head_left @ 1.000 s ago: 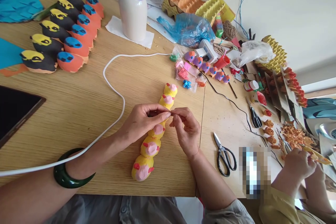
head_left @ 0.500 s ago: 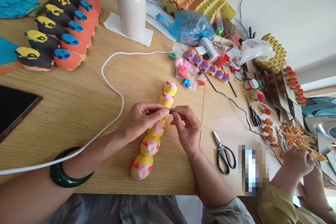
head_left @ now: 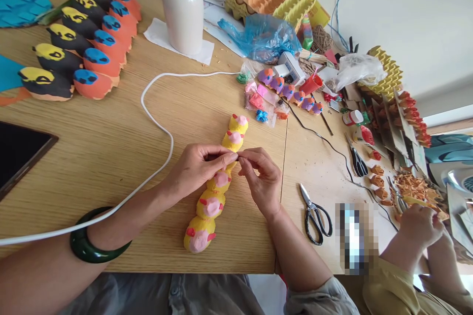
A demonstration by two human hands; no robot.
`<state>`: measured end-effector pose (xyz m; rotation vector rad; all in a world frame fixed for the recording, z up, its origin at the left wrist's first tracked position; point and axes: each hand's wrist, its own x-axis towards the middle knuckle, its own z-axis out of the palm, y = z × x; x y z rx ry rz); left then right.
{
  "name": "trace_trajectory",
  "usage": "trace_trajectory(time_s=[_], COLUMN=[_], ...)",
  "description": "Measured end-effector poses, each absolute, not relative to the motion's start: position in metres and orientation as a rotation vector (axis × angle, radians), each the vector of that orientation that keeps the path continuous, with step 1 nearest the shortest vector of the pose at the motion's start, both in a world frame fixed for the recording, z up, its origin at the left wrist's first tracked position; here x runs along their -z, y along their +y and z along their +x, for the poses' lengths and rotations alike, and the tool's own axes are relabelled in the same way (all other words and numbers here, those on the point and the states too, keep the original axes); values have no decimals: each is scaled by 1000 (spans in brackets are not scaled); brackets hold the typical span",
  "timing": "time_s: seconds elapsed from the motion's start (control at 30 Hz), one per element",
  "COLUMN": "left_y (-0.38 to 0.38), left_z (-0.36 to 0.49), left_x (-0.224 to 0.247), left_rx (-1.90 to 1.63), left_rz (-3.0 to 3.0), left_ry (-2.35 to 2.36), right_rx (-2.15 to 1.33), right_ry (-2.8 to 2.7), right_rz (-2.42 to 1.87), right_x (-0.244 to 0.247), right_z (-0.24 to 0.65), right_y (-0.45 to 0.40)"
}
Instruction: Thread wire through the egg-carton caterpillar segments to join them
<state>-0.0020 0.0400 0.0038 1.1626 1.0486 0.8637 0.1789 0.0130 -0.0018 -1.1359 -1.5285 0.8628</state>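
**Two hands pinching together over a yellow caterpillar figure**

The left hand (head_left: 197, 167) and right hand (head_left: 260, 179) meet fingertip to fingertip above the yellow caterpillar (head_left: 218, 189), each with thumb and forefinger pressed together on something too small to identify. The caterpillar lies on the wooden table (head_left: 111, 142), running away from the near edge; five pink-topped segments are visible, the middle partly covered by the hands. A green bangle (head_left: 94, 246) circles the left wrist, crossed by one white cable (head_left: 155, 108). One pair of black scissors (head_left: 316, 214) lies just right of the right hand. Far left: six black-and-yellow pieces (head_left: 61, 39) paired with six orange-and-blue pieces (head_left: 105, 29). One white bottle (head_left: 184, 7) stands beyond. A co-worker's hand (head_left: 419, 226) works at the far right.
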Motion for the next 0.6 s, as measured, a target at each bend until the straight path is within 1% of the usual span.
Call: trace_trajectory(time_s=[0.27,0.47,0.6], left_y=[41,44,43], left_z=[-5,-4,-4], left_x=[-10,-2,-5], left_rx=[-853,-821,-856], left_rz=[1205,1015,985], left_ry=[1048,991,1003], right_rx=[-950,-1260,-1297], right_ry=[-1539,-1280,-1195], right_rz=[-1156,-1157,-1150], right_x=[-2,-4,-5], right_z=[180,178,178], right_y=[15,16,17])
